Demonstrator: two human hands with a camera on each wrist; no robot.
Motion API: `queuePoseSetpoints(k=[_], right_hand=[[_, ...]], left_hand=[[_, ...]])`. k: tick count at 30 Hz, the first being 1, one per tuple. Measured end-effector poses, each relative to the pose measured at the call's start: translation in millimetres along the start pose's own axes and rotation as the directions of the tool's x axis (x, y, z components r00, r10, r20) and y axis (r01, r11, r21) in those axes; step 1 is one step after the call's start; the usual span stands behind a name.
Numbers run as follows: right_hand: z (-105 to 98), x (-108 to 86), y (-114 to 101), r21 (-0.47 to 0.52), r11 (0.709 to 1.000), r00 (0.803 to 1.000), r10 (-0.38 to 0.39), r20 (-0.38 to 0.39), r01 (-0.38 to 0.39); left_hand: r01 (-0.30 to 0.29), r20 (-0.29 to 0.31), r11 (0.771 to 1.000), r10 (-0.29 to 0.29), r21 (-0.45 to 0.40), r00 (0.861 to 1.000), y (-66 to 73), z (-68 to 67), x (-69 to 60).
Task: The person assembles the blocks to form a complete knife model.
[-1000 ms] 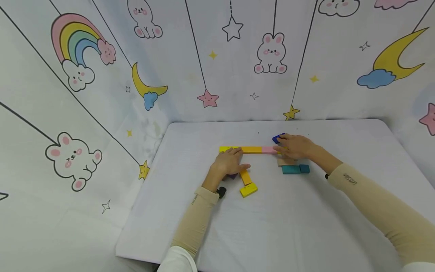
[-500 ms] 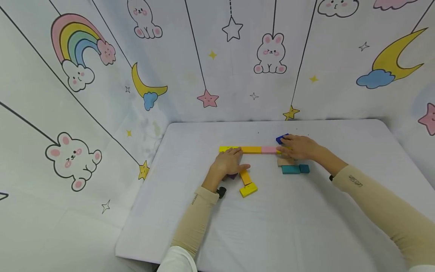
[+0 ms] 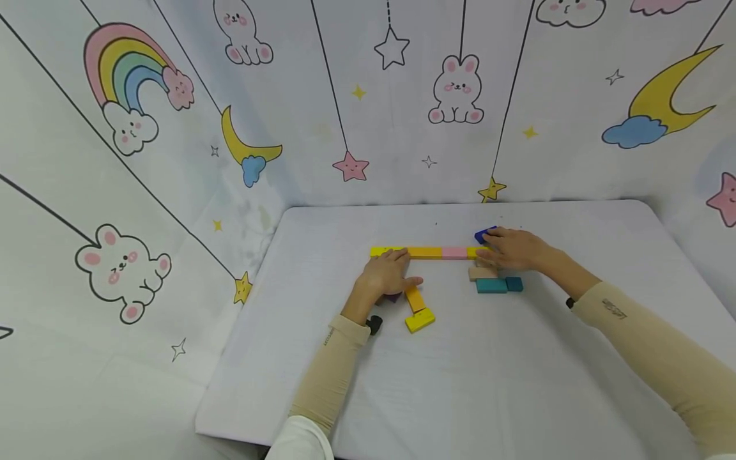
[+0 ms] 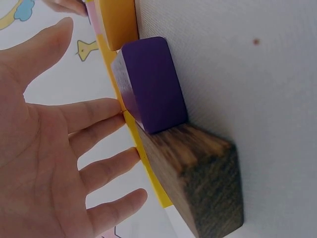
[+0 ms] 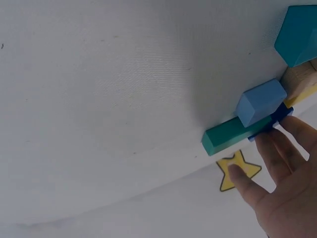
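Note:
A row of yellow [image 3: 382,251], orange [image 3: 424,253] and pink [image 3: 454,253] blocks lies on the table. At its left end my left hand [image 3: 386,275] has its fingertips against the yellow and orange blocks; in the left wrist view that hand [image 4: 54,144] has spread fingers, beside a purple block [image 4: 156,84] and a dark brown block [image 4: 213,183]. My right hand [image 3: 514,249], palm down at the row's right end, touches a dark blue block [image 3: 483,235]. The right wrist view shows its fingers [image 5: 270,153] extended against dark blue [image 5: 282,113], near green [image 5: 228,136] and light blue [image 5: 262,101] blocks.
Below the row lie an orange block [image 3: 415,299] and a yellow block [image 3: 420,321]. Near my right hand are a pale wooden block [image 3: 482,274], a teal block [image 3: 491,285] and a darker blue-green block [image 3: 514,283]. A patterned wall backs the white table [image 3: 489,383].
My right hand has shifted to the right, and the dark blue block has moved right with it. More of the yellow block at the row's right end shows. The left hand has stayed in place.

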State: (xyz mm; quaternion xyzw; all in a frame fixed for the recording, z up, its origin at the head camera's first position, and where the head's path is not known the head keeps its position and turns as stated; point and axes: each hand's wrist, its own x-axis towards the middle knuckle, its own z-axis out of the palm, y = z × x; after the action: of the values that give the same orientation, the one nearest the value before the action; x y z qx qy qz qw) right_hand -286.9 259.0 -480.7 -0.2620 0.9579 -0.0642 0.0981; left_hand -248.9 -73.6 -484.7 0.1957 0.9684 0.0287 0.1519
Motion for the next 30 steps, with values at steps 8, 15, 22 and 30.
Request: queuePoseSetpoints(k=[8,15,22,30], right_hand=[[2,-8.0,3,-0.024,1.000,1.000,0.005,-0.011,-0.005],[5,-14.5,7,-0.030,1.000,1.000,0.008,-0.025,-0.009],[6,-22.3,7,-0.074,0.997,0.999,0.010,-0.042,-0.013],[10,-27.7,9,-0.075,0.997,0.997,0.024,-0.068,-0.029]], left_hand=[[-0.007,0.002,1.000,0.007,0.002,1.000,-0.8,1.0,0.8],[-0.001,0.001,1.000,0.001,0.000,1.000,0.0,1.7,1.7],[0.000,0.004,1.000,0.000,0.000,1.000,0.2,1.5,1.1],[-0.002,-0.002,1.000,0.002,-0.001,1.000,1.0,0.8,0.2]])
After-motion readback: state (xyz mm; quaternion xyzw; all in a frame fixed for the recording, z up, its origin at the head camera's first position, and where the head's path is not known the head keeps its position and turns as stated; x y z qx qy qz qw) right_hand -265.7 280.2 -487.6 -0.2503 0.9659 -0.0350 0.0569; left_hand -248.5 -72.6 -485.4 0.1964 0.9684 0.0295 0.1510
